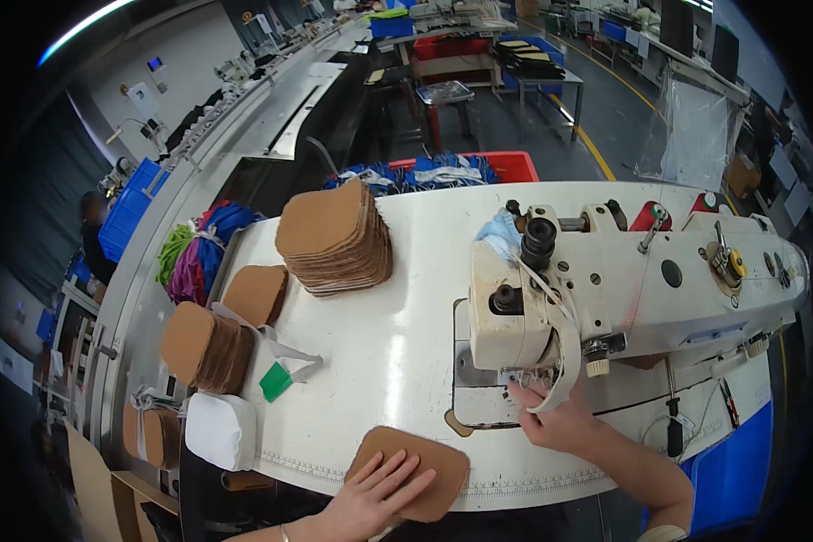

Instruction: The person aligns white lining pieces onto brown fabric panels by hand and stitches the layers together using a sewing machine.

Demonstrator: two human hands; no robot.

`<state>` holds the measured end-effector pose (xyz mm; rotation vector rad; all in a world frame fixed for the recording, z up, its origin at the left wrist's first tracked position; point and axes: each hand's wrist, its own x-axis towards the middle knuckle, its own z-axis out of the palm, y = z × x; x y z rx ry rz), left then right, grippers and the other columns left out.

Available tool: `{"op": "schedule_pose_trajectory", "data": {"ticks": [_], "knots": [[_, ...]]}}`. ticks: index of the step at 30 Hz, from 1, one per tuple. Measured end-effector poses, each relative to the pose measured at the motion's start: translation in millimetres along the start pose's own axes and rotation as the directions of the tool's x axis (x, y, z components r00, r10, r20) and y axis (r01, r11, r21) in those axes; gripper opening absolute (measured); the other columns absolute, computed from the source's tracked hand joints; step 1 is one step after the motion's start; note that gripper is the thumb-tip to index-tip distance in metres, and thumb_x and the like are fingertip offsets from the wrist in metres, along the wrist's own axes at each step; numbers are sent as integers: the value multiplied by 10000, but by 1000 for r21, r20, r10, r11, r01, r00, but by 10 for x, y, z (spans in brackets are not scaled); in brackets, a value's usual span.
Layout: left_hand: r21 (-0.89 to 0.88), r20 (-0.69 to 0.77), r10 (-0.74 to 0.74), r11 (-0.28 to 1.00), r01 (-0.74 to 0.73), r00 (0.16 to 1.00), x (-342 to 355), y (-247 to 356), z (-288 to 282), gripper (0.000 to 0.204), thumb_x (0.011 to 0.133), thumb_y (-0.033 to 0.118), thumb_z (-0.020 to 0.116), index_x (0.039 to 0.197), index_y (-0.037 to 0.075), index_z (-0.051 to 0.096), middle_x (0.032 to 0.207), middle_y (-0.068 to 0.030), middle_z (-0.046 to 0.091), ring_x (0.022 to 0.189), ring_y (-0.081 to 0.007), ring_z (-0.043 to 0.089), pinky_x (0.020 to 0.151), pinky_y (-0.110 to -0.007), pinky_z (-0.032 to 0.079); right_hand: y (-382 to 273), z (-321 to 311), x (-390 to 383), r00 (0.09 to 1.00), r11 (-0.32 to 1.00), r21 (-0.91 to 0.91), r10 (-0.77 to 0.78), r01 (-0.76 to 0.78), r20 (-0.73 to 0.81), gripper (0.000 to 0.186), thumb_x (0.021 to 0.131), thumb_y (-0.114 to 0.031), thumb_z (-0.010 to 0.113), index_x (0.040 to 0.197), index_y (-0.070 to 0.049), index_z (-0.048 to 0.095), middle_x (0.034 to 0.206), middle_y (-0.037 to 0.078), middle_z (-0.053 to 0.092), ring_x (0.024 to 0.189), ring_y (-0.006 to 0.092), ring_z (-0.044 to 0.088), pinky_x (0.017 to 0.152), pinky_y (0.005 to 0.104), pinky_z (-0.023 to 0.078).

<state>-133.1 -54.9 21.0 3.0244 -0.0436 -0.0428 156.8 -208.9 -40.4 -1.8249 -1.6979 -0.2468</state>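
My left hand (379, 492) lies with fingers spread on a brown rounded-square panel (417, 462) at the table's front edge. The white sewing machine (623, 289) stands to the right. Just below its head, my right hand (556, 421) has its fingertips at the needle and presser foot (526, 377). Those fingers are drawn together; the machine head partly covers them, and whatever they hold is too small to make out. A pale strap hangs down in front of the head, by the right hand.
A tall stack of brown panels (334, 239) stands at the back left, with a smaller stack (206, 348) and a tied bundle (152, 434) nearer. A white padded piece (220, 432), a green scrap (275, 382) and coloured fabric strips (210, 248) lie at the left. Behind is a red bin (515, 166).
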Motion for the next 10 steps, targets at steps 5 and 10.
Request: {"op": "schedule_pose_trajectory", "data": {"ticks": [5, 10], "knots": [[-504, -442, -648, 751, 426, 620, 407, -1041, -814, 98, 945, 70, 556, 958, -25, 571, 720, -149, 602, 562, -224, 545, 542, -292, 433, 28, 52, -90, 999, 999, -36, -20, 19, -50, 322, 669, -63, 650, 989, -28, 661, 741, 97, 654, 450, 239, 557, 420, 364, 447], [292, -834, 76, 901, 321, 547, 1295, -2136, -1409, 223, 948, 32, 528, 1167, 30, 569, 1101, -196, 647, 1001, -279, 650, 855, -361, 505, 51, 28, -38, 998, 997, -55, -52, 51, -19, 386, 667, -74, 661, 1050, -34, 640, 850, 97, 687, 454, 235, 564, 422, 353, 451]]}}
